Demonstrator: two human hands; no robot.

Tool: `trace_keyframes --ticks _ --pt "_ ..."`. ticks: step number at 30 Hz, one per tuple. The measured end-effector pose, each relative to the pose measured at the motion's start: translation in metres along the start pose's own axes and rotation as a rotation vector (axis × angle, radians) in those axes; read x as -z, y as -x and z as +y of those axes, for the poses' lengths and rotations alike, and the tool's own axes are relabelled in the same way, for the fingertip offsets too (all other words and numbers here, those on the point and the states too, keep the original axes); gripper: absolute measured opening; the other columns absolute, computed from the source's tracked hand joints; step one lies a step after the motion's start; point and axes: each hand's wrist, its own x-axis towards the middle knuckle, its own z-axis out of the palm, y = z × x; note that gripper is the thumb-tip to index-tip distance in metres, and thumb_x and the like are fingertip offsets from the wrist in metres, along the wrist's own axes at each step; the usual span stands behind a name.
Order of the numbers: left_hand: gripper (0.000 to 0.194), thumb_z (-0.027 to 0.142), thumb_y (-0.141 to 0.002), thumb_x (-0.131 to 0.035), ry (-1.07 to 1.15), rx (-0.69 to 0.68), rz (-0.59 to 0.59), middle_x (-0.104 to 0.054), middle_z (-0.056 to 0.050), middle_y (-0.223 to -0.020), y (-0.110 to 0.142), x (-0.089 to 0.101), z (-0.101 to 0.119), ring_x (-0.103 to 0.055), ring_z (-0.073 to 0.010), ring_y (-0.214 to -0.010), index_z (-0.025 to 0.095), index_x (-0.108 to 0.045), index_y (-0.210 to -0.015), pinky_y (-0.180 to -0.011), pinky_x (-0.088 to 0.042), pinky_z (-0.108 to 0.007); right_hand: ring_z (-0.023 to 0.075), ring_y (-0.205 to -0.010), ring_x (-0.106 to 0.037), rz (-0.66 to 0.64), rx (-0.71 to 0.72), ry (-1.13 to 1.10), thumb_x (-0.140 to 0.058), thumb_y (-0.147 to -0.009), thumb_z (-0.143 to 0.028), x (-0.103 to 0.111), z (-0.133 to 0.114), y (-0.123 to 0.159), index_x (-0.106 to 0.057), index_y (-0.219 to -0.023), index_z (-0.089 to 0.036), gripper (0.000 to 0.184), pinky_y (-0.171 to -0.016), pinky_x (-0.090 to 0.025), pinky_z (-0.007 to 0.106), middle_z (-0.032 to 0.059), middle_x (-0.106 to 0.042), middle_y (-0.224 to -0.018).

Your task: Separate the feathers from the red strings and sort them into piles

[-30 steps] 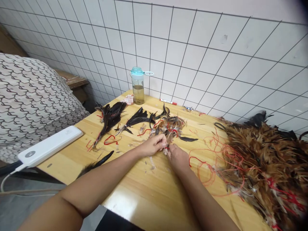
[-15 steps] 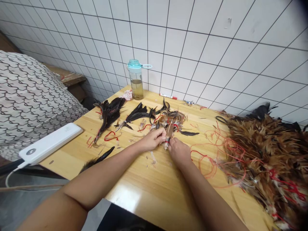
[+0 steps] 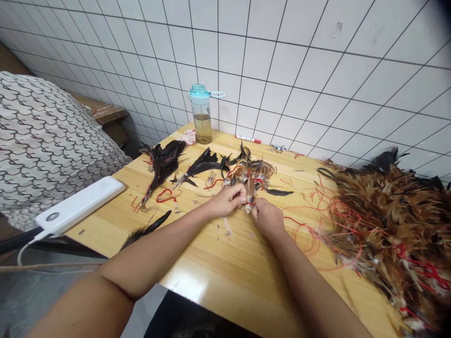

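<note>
A small bundle of brown feathers [image 3: 250,187] lies between my hands, its pale quill ends towards me. Red string [image 3: 250,203] circles the bundle near those ends and stretches out to both sides. My left hand [image 3: 230,199], left of the bundle, pinches one side of the string with thumb and forefinger. On the other side my right hand [image 3: 269,217] is closed round the string, its fingertips mostly hidden. Just behind the bundle is a heap of loose brown feathers [image 3: 259,169] with bits of red string.
Black feather bunches [image 3: 165,159] lie at the left. A water bottle [image 3: 202,122] and a marker [image 3: 248,139] stand near the tiled wall. A white power bank [image 3: 84,202] rests on the left edge. Tangled red string [image 3: 313,237] and a large brown feather pile [image 3: 387,216] cover the right.
My hands have drawn slightly apart, the right one moving outward, and the red string shows more plainly between them. The whole view has shifted a little.
</note>
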Motion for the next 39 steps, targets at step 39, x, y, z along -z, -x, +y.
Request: trace_keyframes --ticks 39 --pt "0.023 0.030 -0.074 -0.066 0.186 0.059 0.321 -0.049 0.004 -0.072 0.000 -0.014 0.015 -0.046 -0.0073 -0.063 0.017 -0.047 -0.080 -0.060 -0.036 -0.020 0.0207 -0.087 -0.064 -0.065 0.277 -0.025 -0.033 -0.093 -0.020 0.002 -0.025 0.015 -0.058 -0.110 -0.018 0.030 -0.073 -0.048 0.030 0.0105 -0.067 -0.100"
